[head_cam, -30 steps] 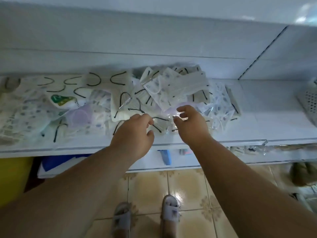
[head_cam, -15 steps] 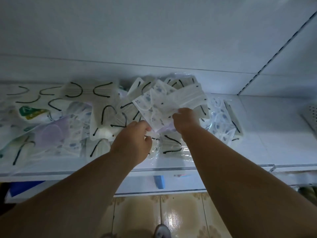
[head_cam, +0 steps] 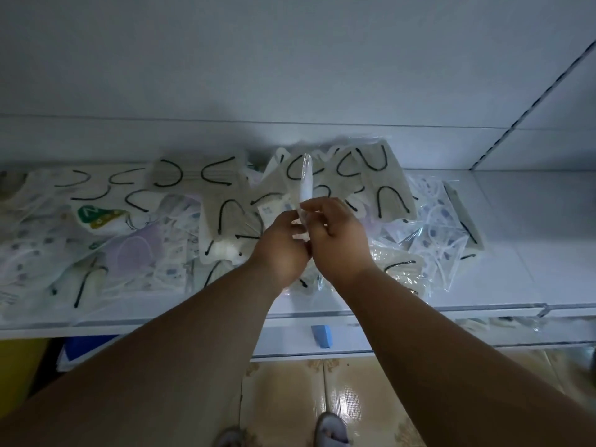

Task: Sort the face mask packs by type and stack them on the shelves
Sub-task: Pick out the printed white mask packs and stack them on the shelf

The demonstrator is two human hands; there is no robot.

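In the head view, both hands meet above the middle of the white shelf [head_cam: 503, 240]: the left hand [head_cam: 280, 250] and the right hand [head_cam: 338, 240] each pinch a thin clear mask pack [head_cam: 305, 185] held upright, edge-on. Beneath them, the heap of mask packs [head_cam: 225, 217] runs from the shelf's left end to right of centre, nearing the near edge. Bare shelf lies far right.

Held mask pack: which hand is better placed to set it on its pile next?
Probably the right hand: its fingers pinch the upright pack higher up, edge-on above the heap. The left hand grips only the lower end, so it could let go.
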